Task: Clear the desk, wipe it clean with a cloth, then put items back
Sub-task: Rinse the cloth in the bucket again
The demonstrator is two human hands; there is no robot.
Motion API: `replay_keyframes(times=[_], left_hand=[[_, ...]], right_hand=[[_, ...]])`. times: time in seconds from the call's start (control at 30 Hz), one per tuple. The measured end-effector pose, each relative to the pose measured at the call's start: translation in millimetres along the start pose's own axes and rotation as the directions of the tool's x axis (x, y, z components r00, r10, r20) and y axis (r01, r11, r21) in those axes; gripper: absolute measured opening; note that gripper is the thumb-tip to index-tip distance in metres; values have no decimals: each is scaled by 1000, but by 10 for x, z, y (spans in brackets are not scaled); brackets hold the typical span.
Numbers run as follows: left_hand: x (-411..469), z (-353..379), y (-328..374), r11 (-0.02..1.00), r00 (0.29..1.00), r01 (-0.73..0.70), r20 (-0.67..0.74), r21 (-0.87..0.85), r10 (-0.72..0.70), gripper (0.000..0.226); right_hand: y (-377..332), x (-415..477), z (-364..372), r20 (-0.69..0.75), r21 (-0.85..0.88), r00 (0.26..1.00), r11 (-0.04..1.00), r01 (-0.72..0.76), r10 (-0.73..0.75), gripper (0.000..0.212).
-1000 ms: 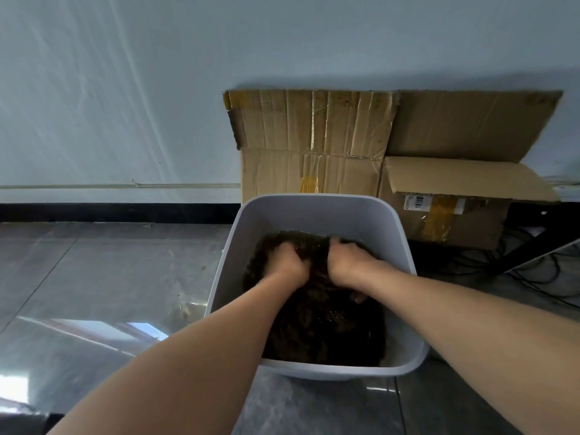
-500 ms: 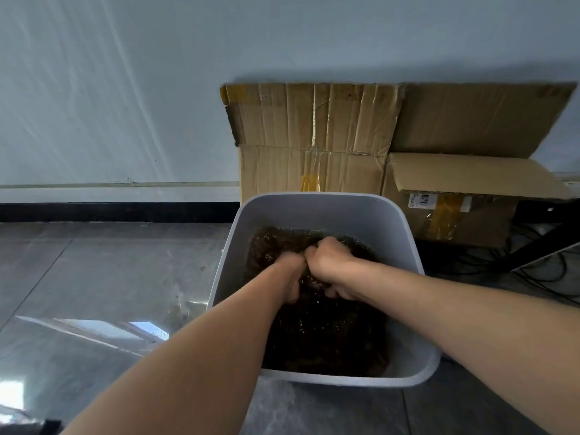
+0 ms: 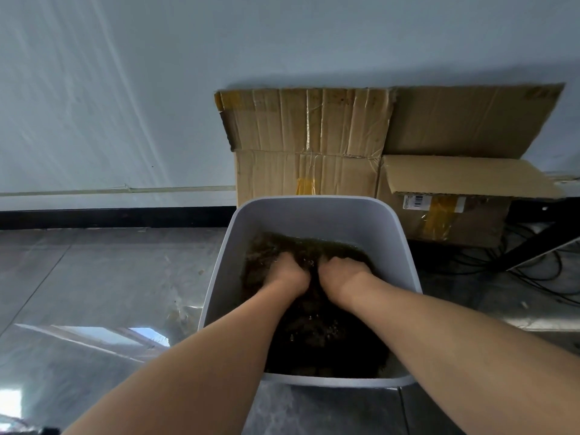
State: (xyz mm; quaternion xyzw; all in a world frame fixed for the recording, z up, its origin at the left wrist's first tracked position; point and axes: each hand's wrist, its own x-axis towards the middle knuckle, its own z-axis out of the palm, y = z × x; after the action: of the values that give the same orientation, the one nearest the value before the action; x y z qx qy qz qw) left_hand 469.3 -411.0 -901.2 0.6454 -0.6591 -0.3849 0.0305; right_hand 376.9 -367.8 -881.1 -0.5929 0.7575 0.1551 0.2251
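Half a second ago my two fists were pressed together, right over left, rubbing the cloth against itself. Now they have drawn apart and sit side by side, both sunk to the wrist in the tub [image 3: 314, 211]. The left hand [image 3: 288, 268] and the right hand [image 3: 340, 273] each have their knuckles bent and fingers curled down into the cloth [image 3: 317, 337], so I read both as clutching a fistful. The fingertips themselves are lost under the murky water.

The cloth lies in the tub as a dark sodden mass, bunched up around my hands and spreading toward the near wall. It is hard to tell where fabric ends and brown water begins. The tub stands on the floor [image 3: 94, 277] in front of some boxes [image 3: 307, 146].

I take this together-apart motion as one stroke of a scrub, so I am washing the cloth. No desk is in view. Judging by the water, a wring-out is needed before any wiping.
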Motion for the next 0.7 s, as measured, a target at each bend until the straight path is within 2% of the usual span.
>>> replay_keyframes(times=[0.07, 0.1, 0.17, 0.23, 0.27, 0.37, 0.43, 0.47, 0.53, 0.6, 0.7], left_hand=[[-33, 29, 7, 973, 996, -84, 34, 213, 79, 30], [-32, 36, 1, 966, 994, -97, 82, 242, 79, 28], [-18, 40, -6, 989, 973, -57, 228, 138, 24, 24], [-59, -4, 17, 990, 912, 111, 405, -82, -69, 24], [-95, -20, 36, 965, 896, 191, 433, -179, -97, 24], [-158, -57, 81, 858, 942, 256, 314, -446, -118, 27], [-120, -86, 64, 805, 967, 238, 215, -544, -140, 24], [-82, -93, 71, 765, 965, 246, 220, -595, -139, 21], [-86, -108, 114, 715, 954, 260, 288, -649, -85, 16], [-113, -127, 185, 712, 959, 216, 281, -668, -27, 19], [-86, -139, 214, 742, 989, 106, 151, -662, -6, 29]], right_hand=[[-19, 18, 26, 22, 24, 1000, 1000, -9, 9, 46], [-27, 37, 30, 30, 58, 1000, 998, -7, 5, 45], [-29, 70, 9, 57, 162, 998, 987, -14, 5, 46], [-33, 92, -32, 65, 299, 997, 952, -64, 46, 33], [-47, 78, -59, 49, 369, 996, 925, -91, 79, 25], [-149, 38, -100, -25, 598, 985, 792, -123, 172, 20], [-237, -11, -132, -76, 672, 978, 735, -94, 194, 18], [-250, -53, -159, -106, 680, 973, 729, -78, 204, 18], [-193, -95, -195, -172, 706, 947, 705, -73, 271, 27], [-54, -76, -229, -146, 781, 920, 613, -118, 364, 35], [50, -82, -283, -69, 827, 943, 547, -129, 327, 28]])
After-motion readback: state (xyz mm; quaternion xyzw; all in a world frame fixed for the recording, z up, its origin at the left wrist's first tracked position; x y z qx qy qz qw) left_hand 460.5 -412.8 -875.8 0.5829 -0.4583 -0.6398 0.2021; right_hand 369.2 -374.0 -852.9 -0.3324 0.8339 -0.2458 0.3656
